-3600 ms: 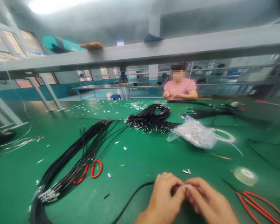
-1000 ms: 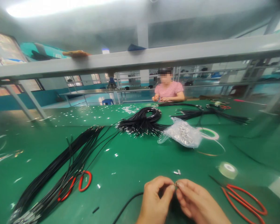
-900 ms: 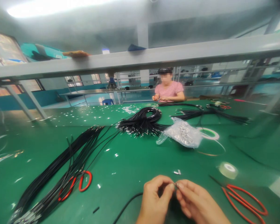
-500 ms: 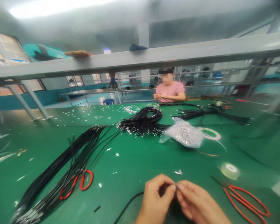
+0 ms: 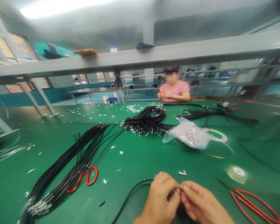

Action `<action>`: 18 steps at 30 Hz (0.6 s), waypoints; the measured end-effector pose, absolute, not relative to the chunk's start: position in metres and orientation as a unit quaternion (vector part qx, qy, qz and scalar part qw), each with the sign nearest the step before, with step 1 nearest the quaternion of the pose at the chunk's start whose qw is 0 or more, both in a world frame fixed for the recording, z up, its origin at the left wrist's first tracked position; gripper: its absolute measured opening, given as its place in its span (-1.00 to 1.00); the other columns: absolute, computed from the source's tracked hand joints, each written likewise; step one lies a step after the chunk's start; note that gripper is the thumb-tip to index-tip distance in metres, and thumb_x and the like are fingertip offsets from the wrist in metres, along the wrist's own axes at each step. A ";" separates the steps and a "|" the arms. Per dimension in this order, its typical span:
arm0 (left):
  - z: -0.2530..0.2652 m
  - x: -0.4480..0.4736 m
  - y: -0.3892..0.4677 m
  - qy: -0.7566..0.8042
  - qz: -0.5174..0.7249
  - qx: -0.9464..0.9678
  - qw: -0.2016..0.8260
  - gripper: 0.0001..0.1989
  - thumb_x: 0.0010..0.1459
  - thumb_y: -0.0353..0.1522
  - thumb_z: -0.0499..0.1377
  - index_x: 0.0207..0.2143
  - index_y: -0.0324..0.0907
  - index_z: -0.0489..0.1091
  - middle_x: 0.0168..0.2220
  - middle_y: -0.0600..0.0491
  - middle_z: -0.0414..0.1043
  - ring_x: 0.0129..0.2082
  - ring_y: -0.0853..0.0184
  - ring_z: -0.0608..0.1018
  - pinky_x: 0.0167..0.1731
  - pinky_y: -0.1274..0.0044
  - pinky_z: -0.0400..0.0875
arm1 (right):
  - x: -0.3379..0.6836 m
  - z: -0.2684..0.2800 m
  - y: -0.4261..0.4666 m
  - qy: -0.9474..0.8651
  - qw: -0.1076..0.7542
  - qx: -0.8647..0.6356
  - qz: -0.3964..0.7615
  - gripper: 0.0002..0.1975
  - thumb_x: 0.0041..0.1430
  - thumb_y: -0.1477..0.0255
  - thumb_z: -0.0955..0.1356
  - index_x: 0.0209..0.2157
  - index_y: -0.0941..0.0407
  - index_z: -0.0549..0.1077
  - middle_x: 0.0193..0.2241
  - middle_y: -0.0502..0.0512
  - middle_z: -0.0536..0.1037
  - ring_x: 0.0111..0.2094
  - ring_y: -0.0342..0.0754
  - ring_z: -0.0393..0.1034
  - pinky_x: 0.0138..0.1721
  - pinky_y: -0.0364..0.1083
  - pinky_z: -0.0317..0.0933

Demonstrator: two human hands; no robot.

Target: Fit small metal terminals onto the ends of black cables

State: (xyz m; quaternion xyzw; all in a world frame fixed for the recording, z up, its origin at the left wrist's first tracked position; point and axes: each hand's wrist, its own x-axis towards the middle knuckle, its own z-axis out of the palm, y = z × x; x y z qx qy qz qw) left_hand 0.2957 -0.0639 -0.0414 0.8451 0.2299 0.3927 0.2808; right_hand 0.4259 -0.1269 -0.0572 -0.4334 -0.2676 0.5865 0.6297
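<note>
At the front edge my left hand (image 5: 162, 197) is closed on a black cable (image 5: 130, 193), which curves out from it toward the lower left. My right hand (image 5: 202, 199) meets it fingertip to fingertip, pinched at the cable's end, where a tiny shiny bit shows; the fingers hide most of that end. Just beyond the hands lie small silver metal pieces (image 5: 183, 173). Red-handled scissors (image 5: 254, 200) rest to the right of my right hand. A short black offcut (image 5: 102, 203) lies to the left.
Bundled black cables (image 5: 60, 165) lie at left over another red-handled pair of scissors (image 5: 92, 176). Farther off are a coiled cable bundle (image 5: 149, 123), a clear bag of metal pieces (image 5: 189, 133) and tape rolls (image 5: 236, 173). A co-worker in pink (image 5: 175, 90) sits across the green table (image 5: 121, 161).
The view has shifted slightly, so the table's contents appear a little farther right. Both hands keep the same pinched pose at the cable end.
</note>
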 end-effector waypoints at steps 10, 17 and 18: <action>-0.036 0.297 -0.069 0.280 0.386 0.827 0.297 -0.83 0.11 -0.54 0.13 -0.47 -0.18 0.45 -0.48 0.06 0.51 -0.43 0.30 0.50 -0.23 0.42 0.22 | 0.423 -0.046 -0.128 -0.225 0.635 -0.428 0.602 -0.58 -0.25 0.18 0.58 -0.64 0.21 0.44 -0.66 -0.01 0.34 -0.64 -0.22 0.09 -0.67 -0.26 0.07; -0.036 0.299 -0.069 0.300 0.395 0.808 0.319 -0.84 0.06 -0.56 0.17 -0.51 -0.18 0.46 -0.51 0.08 0.51 -0.45 0.32 0.50 -0.25 0.45 0.22 | 0.425 -0.054 -0.127 -0.230 0.640 -0.408 0.609 -0.62 -0.18 0.20 0.57 -0.60 0.21 0.47 -0.65 -0.02 0.34 -0.65 -0.25 0.08 -0.68 -0.28 0.06; -0.035 0.299 -0.069 0.296 0.396 0.811 0.314 -0.84 0.06 -0.55 0.16 -0.50 -0.18 0.45 -0.50 0.08 0.51 -0.44 0.31 0.50 -0.24 0.44 0.22 | 0.425 -0.055 -0.127 -0.231 0.637 -0.408 0.612 -0.62 -0.19 0.20 0.57 -0.59 0.21 0.48 -0.65 -0.02 0.34 -0.65 -0.25 0.07 -0.68 -0.28 0.06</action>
